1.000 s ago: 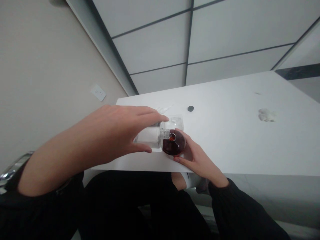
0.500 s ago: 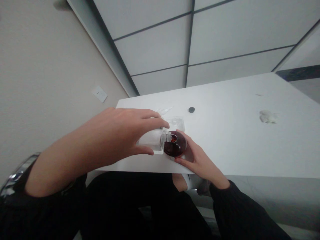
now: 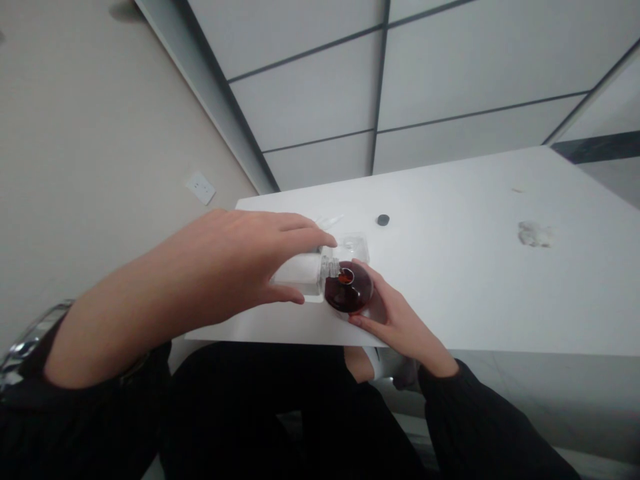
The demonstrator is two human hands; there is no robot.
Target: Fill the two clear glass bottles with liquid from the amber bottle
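Observation:
My left hand point(image 3: 235, 267) is closed around a clear square bottle point(image 3: 300, 273), tipped on its side with its threaded neck over a small round vessel point(image 3: 350, 293) full of dark red liquid. A red trickle shows at the bottle's mouth. My right hand point(image 3: 395, 317) cups the round vessel from the right, fingers curled against its side, near the front edge of the white table point(image 3: 475, 267). Part of the bottle is hidden by my left fingers.
A clear plastic tray point(image 3: 356, 245) lies just behind the vessel. A small black cap point(image 3: 383, 219) sits farther back, a thin clear object point(image 3: 327, 219) to its left. A grey smudge point(image 3: 534, 234) marks the table at right. Wall with a socket point(image 3: 201, 188) at left.
The bottle and both hands have stayed almost in place, shifting only slightly as the view moved. The red liquid still shows at the bottle's mouth.

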